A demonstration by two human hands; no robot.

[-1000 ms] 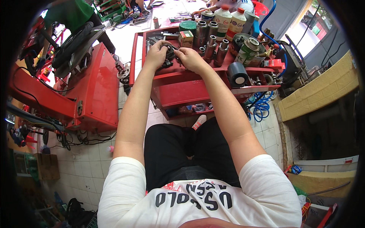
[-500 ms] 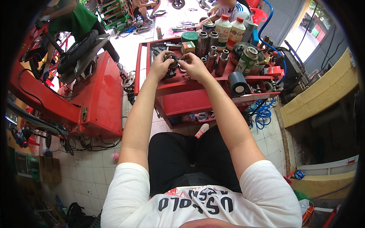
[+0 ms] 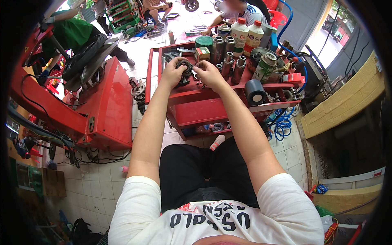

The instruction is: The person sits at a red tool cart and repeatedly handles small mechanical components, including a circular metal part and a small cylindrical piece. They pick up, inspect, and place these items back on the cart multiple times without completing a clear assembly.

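My left hand (image 3: 174, 72) is closed around a dark, round metal part (image 3: 186, 66), with the thumb and fingers on its near-left side. The part is held just above the red tool cart (image 3: 192, 96). To its right, my right hand (image 3: 209, 75) pinches thumb and forefinger together close to the part's edge; whatever is between the fingertips is too small to make out. Below the left hand lies another dark metal piece (image 3: 183, 82) on the cart top. Behind the hands stands a small green-and-tan box (image 3: 202, 53).
Tall steel sockets (image 3: 217, 50), red-capped bottles (image 3: 239, 34), a green-and-white can (image 3: 266, 66) and a black cylinder (image 3: 255, 91) crowd the cart's right side. A red lift stand (image 3: 108, 106) is at left, and a blue hose (image 3: 282, 126) coils on the floor. People work farther off.
My hands stay almost in place around the round part, the right fingers shifting slightly. In the background, the person in green leans lower and the seated person at the back bends farther down.
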